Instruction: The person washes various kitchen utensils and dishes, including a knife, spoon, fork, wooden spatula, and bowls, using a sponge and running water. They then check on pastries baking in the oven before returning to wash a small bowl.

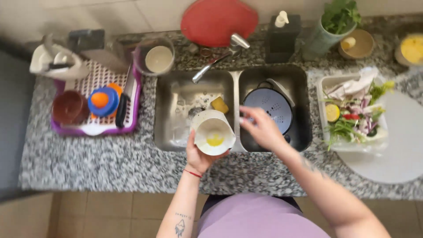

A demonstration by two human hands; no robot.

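My left hand (197,155) grips a white cup-shaped container (213,133) from below, holding it over the near edge of the left sink basin (176,119). A yellow residue sits in its bottom. My right hand (263,128) hovers with fingers spread over the divider between the basins, next to a dark blue colander (269,108) lying in the right basin (299,128). That hand holds nothing. A yellow sponge (219,104) lies in the left basin behind the container.
The tap (216,61) reaches over the left basin. A purple drying rack (94,103) with cups and a knife stands left. A tray of vegetable scraps (354,114) and a white board (403,141) lie right. A red cutting board (219,21) and soap dispenser (282,37) stand behind.
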